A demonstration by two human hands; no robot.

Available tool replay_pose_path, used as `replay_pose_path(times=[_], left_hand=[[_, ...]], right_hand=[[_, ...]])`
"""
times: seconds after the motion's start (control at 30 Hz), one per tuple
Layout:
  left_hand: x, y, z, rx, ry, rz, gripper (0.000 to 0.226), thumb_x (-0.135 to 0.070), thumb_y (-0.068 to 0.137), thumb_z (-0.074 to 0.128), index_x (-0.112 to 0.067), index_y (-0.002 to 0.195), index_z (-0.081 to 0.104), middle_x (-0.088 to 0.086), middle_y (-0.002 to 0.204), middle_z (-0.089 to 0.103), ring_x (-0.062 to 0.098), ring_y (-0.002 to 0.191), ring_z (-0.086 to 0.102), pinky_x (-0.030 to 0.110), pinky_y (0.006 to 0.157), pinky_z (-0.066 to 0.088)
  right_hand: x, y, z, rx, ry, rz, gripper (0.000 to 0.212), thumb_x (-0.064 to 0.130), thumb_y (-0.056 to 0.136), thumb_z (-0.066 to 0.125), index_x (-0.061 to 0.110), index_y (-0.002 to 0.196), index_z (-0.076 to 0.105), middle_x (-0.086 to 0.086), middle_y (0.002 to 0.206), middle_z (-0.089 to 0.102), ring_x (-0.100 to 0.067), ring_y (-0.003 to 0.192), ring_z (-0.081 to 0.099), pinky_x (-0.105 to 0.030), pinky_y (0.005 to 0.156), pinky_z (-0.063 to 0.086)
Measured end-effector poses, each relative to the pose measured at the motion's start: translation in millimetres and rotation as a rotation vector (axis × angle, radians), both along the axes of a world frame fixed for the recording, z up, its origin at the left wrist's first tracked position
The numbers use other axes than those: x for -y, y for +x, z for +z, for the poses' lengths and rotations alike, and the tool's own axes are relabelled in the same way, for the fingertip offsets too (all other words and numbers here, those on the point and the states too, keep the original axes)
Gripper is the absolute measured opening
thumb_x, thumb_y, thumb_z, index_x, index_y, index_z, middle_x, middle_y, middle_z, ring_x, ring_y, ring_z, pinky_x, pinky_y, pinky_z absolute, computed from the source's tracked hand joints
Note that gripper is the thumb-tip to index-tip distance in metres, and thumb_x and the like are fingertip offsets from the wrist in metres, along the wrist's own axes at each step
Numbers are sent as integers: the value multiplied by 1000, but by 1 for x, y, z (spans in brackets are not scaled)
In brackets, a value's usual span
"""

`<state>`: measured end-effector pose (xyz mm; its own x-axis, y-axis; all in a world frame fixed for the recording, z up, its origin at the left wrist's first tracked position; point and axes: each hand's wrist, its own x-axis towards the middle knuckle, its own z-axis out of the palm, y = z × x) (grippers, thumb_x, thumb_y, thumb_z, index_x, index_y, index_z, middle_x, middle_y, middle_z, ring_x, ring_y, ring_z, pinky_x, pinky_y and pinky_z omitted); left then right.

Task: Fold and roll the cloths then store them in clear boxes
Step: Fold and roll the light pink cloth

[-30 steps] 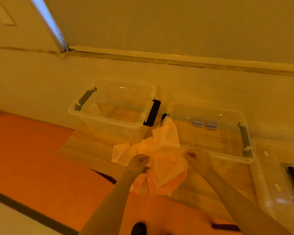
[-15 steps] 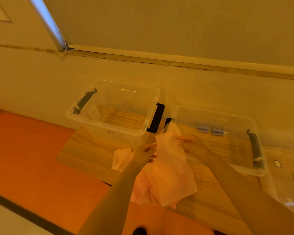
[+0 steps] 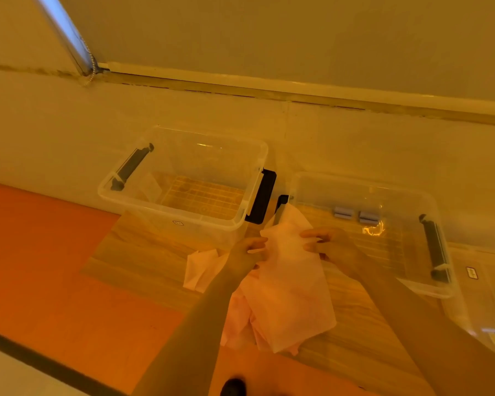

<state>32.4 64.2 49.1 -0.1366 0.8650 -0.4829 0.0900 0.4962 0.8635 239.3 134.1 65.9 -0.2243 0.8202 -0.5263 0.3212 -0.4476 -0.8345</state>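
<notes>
A pale pink cloth (image 3: 289,284) hangs between my hands above a low wooden table (image 3: 143,252). My left hand (image 3: 247,254) pinches its left upper edge and my right hand (image 3: 330,244) pinches its right upper edge. More pink cloths (image 3: 200,267) lie crumpled on the table under and left of the held one. Two clear boxes stand behind: the left box (image 3: 183,207) shows only its grid floor; the right box (image 3: 412,281) holds two small grey rolls (image 3: 355,214).
Both boxes have dark handles and sit against a pale wall. An orange floor mat (image 3: 55,267) lies left of the table. Clear lids (image 3: 480,298) rest at the far right. A dark object (image 3: 233,387) shows at the bottom edge.
Both hands have lifted one cloth out of the crumpled pile and spread it so it hangs flat. The hands rose toward the boxes.
</notes>
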Motion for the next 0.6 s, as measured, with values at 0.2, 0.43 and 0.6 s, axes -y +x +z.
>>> replay_pose_path(times=[0.2, 0.43, 0.6], left_hand=[[-6, 6, -6, 40, -5, -21, 54, -18, 85, 68, -27, 134, 48, -4, 130, 51, 20, 113, 51, 27, 76, 49], [-10, 10, -10, 110, 32, 11, 54, -20, 84, 68, -36, 130, 47, -2, 116, 57, 22, 101, 59, 32, 75, 52], [-10, 13, -10, 57, 50, 27, 46, -14, 87, 64, -27, 130, 52, 2, 107, 53, 19, 95, 53, 19, 65, 43]], right_hand=[[0, 20, -3, -13, -33, -9, 32, -3, 81, 65, 24, 99, 70, 10, 98, 61, -16, 93, 60, -32, 84, 54], [1, 27, -3, -24, -22, 5, 37, -6, 80, 64, 20, 106, 69, 10, 105, 59, -19, 101, 59, -32, 85, 53], [2, 24, 1, 8, -7, 69, 42, -8, 81, 61, 26, 103, 68, 15, 104, 56, -19, 100, 57, -31, 80, 54]])
